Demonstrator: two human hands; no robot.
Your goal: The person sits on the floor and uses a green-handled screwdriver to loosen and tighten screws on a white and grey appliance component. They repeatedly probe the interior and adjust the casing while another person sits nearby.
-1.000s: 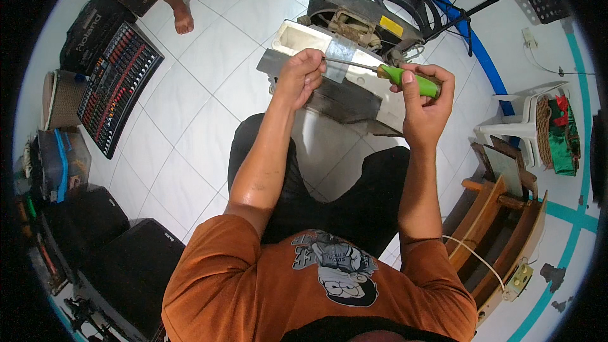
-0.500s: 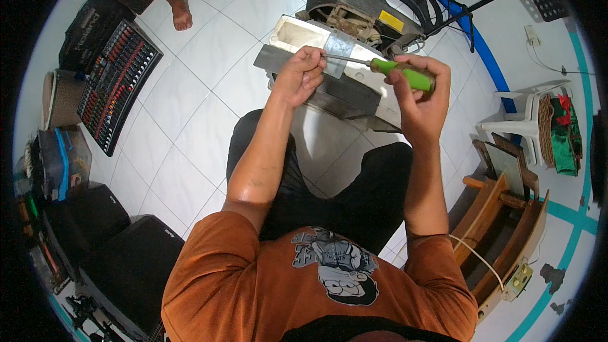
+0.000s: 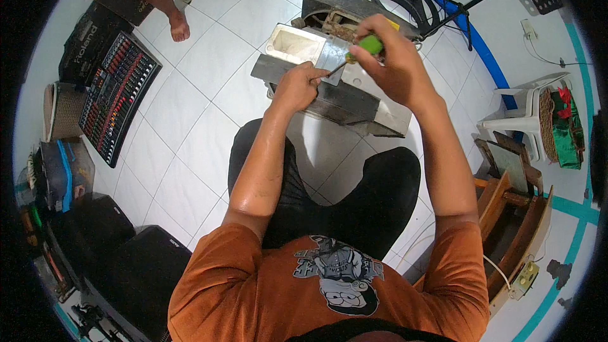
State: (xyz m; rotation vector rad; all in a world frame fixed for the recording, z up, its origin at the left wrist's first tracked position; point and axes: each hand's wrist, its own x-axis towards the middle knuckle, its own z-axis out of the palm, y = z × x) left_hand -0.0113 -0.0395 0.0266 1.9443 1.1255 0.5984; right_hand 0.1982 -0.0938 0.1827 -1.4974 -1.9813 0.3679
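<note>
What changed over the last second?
Right hand moved up and left in the picture, swinging the screwdriver: handle went from lower right to upper right of its tip. Nothing grabbed or released. Left hand still by the tip; dark panel, mixer unmoved.

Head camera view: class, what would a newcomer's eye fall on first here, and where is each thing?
The bright green-handled screwdriver in the right hand stands out above centre, its shaft slanting toward the left hand, over a dark-and-white unit. The orange shirt fills much of the lower middle. At the left, a black mixing console shows rows of coloured controls.
</note>
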